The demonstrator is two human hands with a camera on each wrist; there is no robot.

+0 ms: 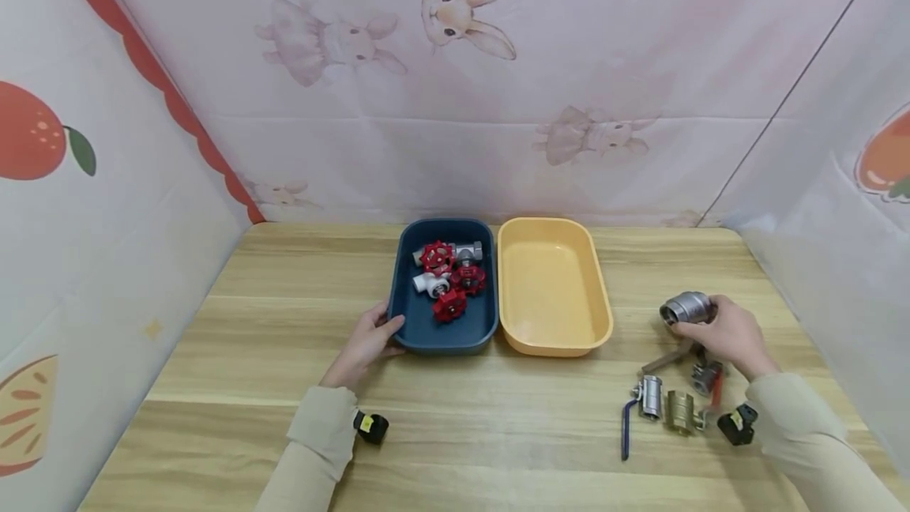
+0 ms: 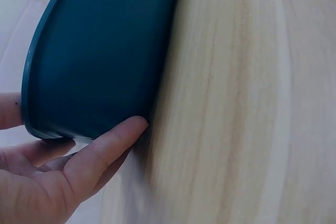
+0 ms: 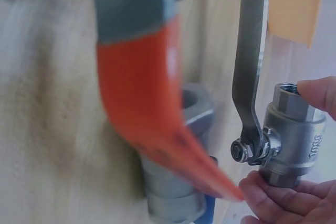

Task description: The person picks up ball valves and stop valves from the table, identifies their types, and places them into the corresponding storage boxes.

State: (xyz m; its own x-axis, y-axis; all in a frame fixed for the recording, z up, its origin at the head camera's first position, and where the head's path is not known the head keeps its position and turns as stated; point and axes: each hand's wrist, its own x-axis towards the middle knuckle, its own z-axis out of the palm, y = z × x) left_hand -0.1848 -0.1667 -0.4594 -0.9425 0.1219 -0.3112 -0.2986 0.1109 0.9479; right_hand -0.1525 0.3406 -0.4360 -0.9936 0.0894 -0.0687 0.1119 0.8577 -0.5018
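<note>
At its near left corner, my left hand point(image 1: 366, 342) grips a dark blue tray point(image 1: 472, 336), thumb over the rim. In the left wrist view its fingers point(image 2: 105, 148) lie along the outer wall. Inside the tray are several valves with red handwheels point(image 1: 450, 305). On the right, my right hand point(image 1: 732, 334) pinches a large steel ball valve point(image 1: 686, 308) between thumb and fingers. A flat metal lever point(image 3: 251, 51) joins its side in the right wrist view. Below that hand lie a blue-lever valve point(image 1: 650, 399), a brass valve point(image 1: 680, 411) and a red-lever valve point(image 1: 706, 378).
A yellow tray point(image 1: 550, 283) stands right against the blue one, between it and the loose valves. Printed cloth walls point(image 1: 426, 141) close off the back and both sides of the wooden table point(image 1: 512, 433).
</note>
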